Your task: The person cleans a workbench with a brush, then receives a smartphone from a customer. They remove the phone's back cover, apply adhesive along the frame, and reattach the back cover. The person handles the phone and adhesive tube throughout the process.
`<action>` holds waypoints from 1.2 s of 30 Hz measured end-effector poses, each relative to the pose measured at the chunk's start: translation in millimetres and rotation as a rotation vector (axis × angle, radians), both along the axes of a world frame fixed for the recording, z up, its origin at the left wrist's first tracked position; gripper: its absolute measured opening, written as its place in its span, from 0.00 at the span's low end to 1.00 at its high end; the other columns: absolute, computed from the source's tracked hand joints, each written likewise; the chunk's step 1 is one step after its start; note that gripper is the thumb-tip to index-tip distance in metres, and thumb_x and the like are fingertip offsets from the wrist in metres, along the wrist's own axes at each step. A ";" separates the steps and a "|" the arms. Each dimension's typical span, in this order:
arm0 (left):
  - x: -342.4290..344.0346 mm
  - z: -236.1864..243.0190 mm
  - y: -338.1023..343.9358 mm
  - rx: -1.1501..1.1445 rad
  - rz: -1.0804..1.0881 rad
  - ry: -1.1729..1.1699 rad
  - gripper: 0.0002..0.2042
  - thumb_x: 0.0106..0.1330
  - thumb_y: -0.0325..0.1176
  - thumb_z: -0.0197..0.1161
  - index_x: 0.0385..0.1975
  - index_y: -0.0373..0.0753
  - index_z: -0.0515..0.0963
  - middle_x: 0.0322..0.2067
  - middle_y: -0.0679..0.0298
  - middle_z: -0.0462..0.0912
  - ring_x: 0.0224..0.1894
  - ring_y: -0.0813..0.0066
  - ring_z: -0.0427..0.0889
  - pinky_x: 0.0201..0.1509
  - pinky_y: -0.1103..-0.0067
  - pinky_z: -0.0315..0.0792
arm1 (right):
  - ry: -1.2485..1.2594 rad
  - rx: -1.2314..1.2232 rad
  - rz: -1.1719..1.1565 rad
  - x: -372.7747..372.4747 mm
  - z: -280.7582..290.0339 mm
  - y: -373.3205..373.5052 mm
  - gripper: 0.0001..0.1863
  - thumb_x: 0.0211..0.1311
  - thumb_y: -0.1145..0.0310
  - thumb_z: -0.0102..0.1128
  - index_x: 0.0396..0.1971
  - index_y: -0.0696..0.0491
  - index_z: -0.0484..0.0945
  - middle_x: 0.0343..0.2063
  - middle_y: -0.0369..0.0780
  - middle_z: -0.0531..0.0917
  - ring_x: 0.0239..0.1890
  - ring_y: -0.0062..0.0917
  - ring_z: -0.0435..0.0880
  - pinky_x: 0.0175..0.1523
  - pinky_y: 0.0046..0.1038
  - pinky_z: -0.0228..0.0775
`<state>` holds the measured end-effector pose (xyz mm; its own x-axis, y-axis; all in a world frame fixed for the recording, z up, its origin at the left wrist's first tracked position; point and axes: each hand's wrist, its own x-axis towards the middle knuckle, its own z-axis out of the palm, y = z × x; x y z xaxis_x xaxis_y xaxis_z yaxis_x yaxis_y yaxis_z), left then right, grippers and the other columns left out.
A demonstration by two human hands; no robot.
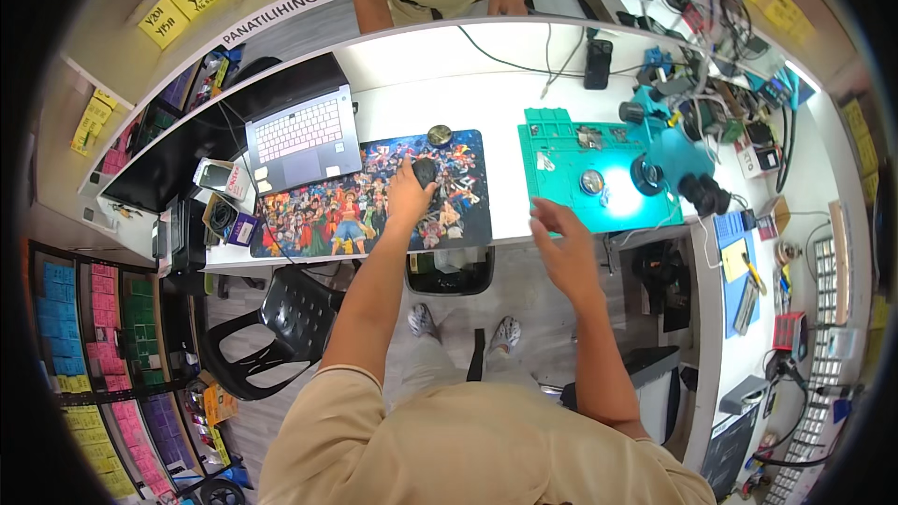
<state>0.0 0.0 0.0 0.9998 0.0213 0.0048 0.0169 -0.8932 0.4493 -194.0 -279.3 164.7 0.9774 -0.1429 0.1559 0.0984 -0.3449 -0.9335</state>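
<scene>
My left hand (408, 196) reaches over a mouse pad (281, 236) printed with colourful cartoon figures. Its fingers and thumb lie around a dark, rounded computer mouse (425, 172). A small round gold-coloured tin (440, 136) rests just beyond the mouse. Off to the right, my right hand (567, 241) hovers at the desk's front edge, fingers apart and holding nothing. It is nearest the lower left corner of a green work mat (552, 204). On that mat are a round metal tin (592, 182) and several small parts, lit by a bright spot.
An open laptop (301, 136) stands left of the mouse. A microscope (681, 164) with tangled cables overhangs the mat's right side. Small boxes (223, 178) crowd the left desk end. Below are a black chair (285, 323) and a black bin (449, 273); a side bench runs right.
</scene>
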 end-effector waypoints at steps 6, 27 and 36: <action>-27.4 24.6 59.0 -0.291 0.054 -0.134 0.38 0.60 0.41 0.72 0.69 0.31 0.66 0.58 0.42 0.78 0.63 0.44 0.75 0.66 0.59 0.71 | 0.161 -0.145 0.132 166.2 -86.8 75.4 0.31 0.64 0.65 0.69 0.65 0.60 0.73 0.53 0.50 0.84 0.51 0.36 0.86 0.57 0.36 0.78; -117.1 50.4 463.9 -0.255 0.342 -0.044 0.37 0.57 0.34 0.74 0.69 0.36 0.68 0.59 0.48 0.78 0.60 0.47 0.75 0.67 0.61 0.69 | -0.035 -0.507 0.702 196.6 -71.4 402.2 0.34 0.55 0.59 0.77 0.61 0.53 0.77 0.56 0.49 0.81 0.58 0.46 0.78 0.65 0.43 0.69; -99.6 18.9 465.1 -0.182 0.332 -0.108 0.38 0.54 0.36 0.75 0.68 0.40 0.69 0.56 0.52 0.80 0.59 0.50 0.75 0.64 0.61 0.69 | -0.212 -0.559 1.021 187.1 -47.0 576.8 0.35 0.56 0.61 0.73 0.62 0.60 0.74 0.56 0.51 0.79 0.59 0.47 0.75 0.66 0.44 0.68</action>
<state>-99.6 465.1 18.9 0.9323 0.3536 0.0763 0.2351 -0.7524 0.6153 -6.9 297.6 117.7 0.5462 0.8288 0.1215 0.6999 -0.3718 -0.6098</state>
